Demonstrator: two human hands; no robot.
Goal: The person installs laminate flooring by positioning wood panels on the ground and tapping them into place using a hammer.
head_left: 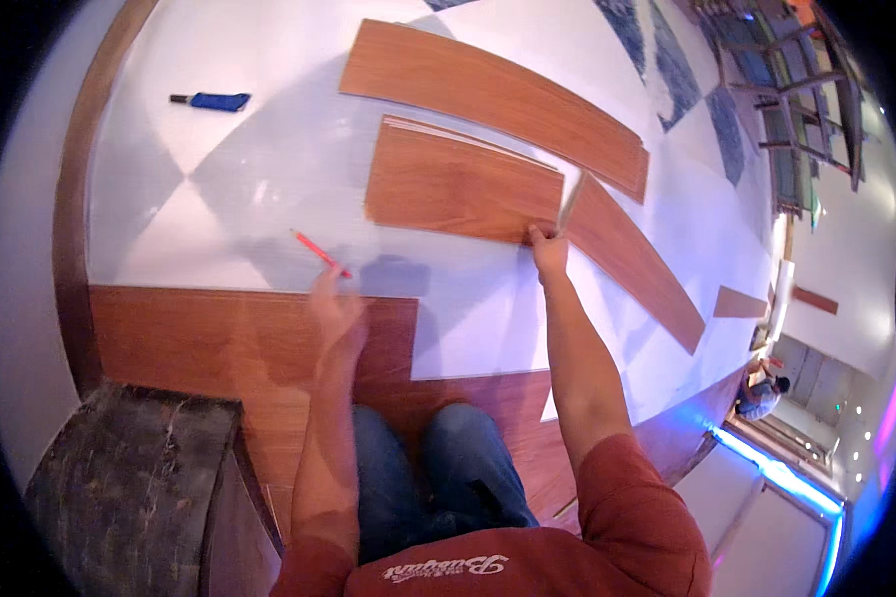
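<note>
My right hand [550, 249] grips the near right corner of a short wood-look floor plank [463, 184], its thumb on the top face. Light edges of other pieces show along that plank's far side. Beside the hand, a narrower plank [639, 264] slants away to the right. My left hand [338, 313] is smeared by motion above the laid flooring [199, 333]. A red pencil [317, 249] reaches out from its fingertips. Whether the fingers hold the pencil or only hover over its end, I cannot tell.
A stack of long planks [498, 99] lies beyond the short one. A blue utility knife [209, 101] is at the far left. At the lower left stands a worn dark block-like object [134, 478]. Another person [762, 393] crouches far right, below stacked chairs [816, 99].
</note>
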